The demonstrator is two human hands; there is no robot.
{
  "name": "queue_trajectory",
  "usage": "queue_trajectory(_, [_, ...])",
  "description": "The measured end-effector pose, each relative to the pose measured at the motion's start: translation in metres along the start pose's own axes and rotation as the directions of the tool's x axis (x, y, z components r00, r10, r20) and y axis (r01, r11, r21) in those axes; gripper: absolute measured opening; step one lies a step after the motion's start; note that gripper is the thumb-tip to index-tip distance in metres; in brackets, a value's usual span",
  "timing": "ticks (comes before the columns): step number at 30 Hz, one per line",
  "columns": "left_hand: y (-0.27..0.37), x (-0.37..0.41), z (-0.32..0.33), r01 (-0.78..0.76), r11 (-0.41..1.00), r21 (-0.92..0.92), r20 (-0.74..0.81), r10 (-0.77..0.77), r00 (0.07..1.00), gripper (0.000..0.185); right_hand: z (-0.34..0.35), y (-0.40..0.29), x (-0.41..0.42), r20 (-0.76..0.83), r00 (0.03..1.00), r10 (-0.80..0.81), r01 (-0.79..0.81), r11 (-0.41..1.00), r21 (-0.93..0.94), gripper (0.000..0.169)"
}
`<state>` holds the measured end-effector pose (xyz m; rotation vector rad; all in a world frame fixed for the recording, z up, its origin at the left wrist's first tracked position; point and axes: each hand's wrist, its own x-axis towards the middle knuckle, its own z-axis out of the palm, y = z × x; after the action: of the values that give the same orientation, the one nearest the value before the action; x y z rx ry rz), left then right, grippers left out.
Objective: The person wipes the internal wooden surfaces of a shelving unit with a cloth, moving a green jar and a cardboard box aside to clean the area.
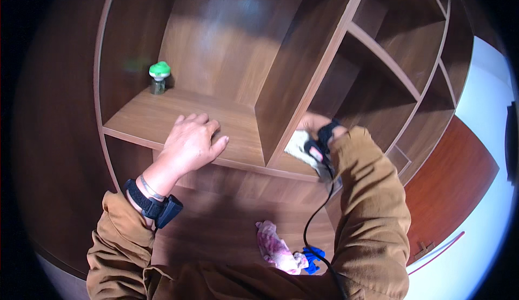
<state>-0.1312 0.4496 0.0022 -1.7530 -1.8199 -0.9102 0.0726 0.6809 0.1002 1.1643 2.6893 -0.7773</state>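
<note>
My left hand (194, 141) rests on the front of a wooden shelf (239, 137), fingers slightly bent, holding nothing. To the right of the upright divider, my right hand (311, 122) reaches into the neighbouring compartment, its fingers largely hidden behind the divider's edge. A whitish cloth (299, 148) lies beneath or in that hand; the grip cannot be made out. Both wrists wear black straps, and a black cable (307, 227) runs down from the right one. At the back left of the shelf stands a small clear bottle with a green and white top (159, 72).
The upright divider (320, 81) separates the two compartments. More shelves (389, 52) curve away at the right. Below, a pink and white cloth (275, 245) lies beside a blue cloth (313, 259). A reddish-brown door panel (450, 186) is at the far right.
</note>
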Motion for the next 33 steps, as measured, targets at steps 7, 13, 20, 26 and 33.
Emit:
queue_trajectory(7, [-0.004,-0.003,0.002,0.011,1.000,-0.004,-0.003,-0.011,1.000,0.031,0.045,0.034,-0.078,-0.073,0.943,-0.325,0.331,0.938,0.106,0.052])
queue_trajectory(13, [0.001,-0.001,-0.001,0.034,0.999,-0.022,0.024,-0.033,0.999,0.030,0.052,0.098,-0.156,-0.421,0.898,-0.129,0.048,0.979,-0.197,0.075])
queue_trajectory(20, [0.001,-0.001,0.001,0.054,0.998,-0.042,0.055,-0.052,0.997,0.030,0.036,0.079,-0.258,-0.618,0.782,-0.080,-0.055,0.979,-0.197,0.057])
queue_trajectory(26, [0.002,-0.004,-0.002,0.097,0.995,-0.034,0.057,-0.095,0.994,0.031,-0.095,0.031,-0.280,-0.562,-0.039,-0.826,-0.156,0.561,-0.813,0.069])
queue_trajectory(33, [0.004,0.001,0.000,0.048,0.997,-0.053,0.005,-0.048,0.999,0.033,-0.213,0.010,-0.250,-0.624,0.410,-0.665,-0.817,0.036,-0.576,0.024])
